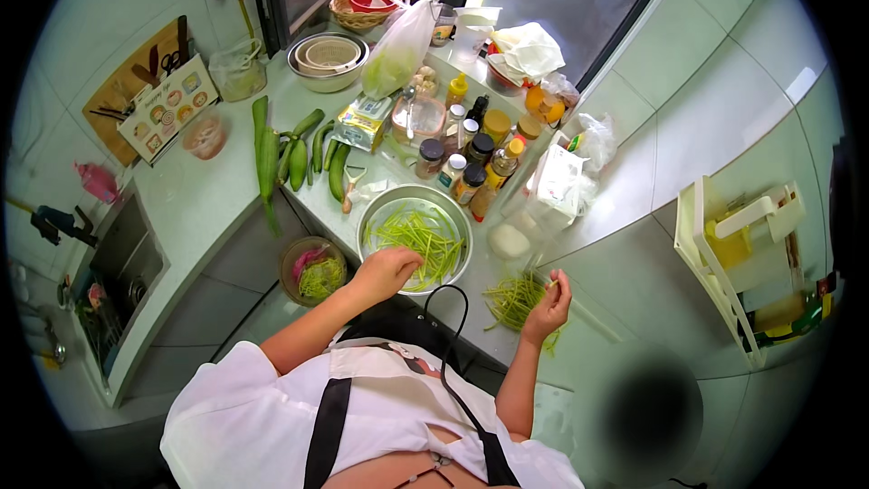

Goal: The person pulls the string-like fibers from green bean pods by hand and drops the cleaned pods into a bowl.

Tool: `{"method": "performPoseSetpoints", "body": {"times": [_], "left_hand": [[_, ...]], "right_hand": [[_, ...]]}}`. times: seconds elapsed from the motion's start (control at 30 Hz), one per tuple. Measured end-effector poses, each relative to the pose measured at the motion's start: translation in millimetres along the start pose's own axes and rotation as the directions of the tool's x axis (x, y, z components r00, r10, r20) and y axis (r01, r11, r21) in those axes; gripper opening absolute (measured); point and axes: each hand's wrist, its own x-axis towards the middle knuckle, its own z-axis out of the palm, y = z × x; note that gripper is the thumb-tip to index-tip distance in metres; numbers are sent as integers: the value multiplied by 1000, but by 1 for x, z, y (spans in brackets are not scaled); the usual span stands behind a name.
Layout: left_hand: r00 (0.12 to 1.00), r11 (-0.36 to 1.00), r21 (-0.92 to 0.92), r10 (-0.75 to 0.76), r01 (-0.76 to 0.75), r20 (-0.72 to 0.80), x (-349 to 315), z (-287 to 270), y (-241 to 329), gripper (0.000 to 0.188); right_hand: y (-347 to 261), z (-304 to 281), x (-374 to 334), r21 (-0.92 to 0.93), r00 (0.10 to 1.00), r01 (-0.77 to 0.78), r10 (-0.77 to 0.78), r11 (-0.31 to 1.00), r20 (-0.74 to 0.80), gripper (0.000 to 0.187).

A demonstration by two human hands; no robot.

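My left hand (389,272) is over the near rim of a round metal bowl (366,208), its fingers drawn together; whatever they may hold is hidden. Cut thin green stems (418,244) lie loosely in that bowl. To the right, my right hand (549,308) is raised beside a pile of longer green stems (512,299) on the counter. Its thumb and fingers pinch what looks like a short bit of green stem. Between my body and the left counter stands a bin (288,270) with green scraps and a pink bag inside.
Green gourds and long peppers (298,163) lie on the counter, with a peeler (349,190) near the bowl. Seasoning jars and bottles (480,149) crowd behind it. A sink (127,258) is at left, a white rack (715,263) at right. A black cable (463,308) hangs before me.
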Motion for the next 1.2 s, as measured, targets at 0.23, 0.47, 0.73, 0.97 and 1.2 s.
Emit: {"method": "performPoseSetpoints", "body": {"times": [0.23, 0.47, 0.73, 0.97, 1.2], "left_hand": [[1000, 996, -91, -7, 7, 1, 1, -29, -4, 13], [983, 985, 29, 170, -168, -76, 11, -43, 10, 12], [971, 988, -31, 139, -148, -195, 17, -54, -7, 10], [988, 949, -304, 41, -86, -152, 30, -82, -19, 12], [995, 892, -449, -1, -45, -103, 36, -97, -26, 18]], "right_hand": [[-90, 60, -20, -116, 933, 252, -209, 961, 293, 10], [-128, 106, -39, -70, 806, 451, -373, 890, 459, 12], [-152, 122, -40, -214, 850, 367, -233, 905, 473, 17], [-161, 119, -47, -153, 904, 66, 6, 986, 427, 16], [-185, 138, -71, -129, 908, 81, -20, 988, 419, 13]]}}
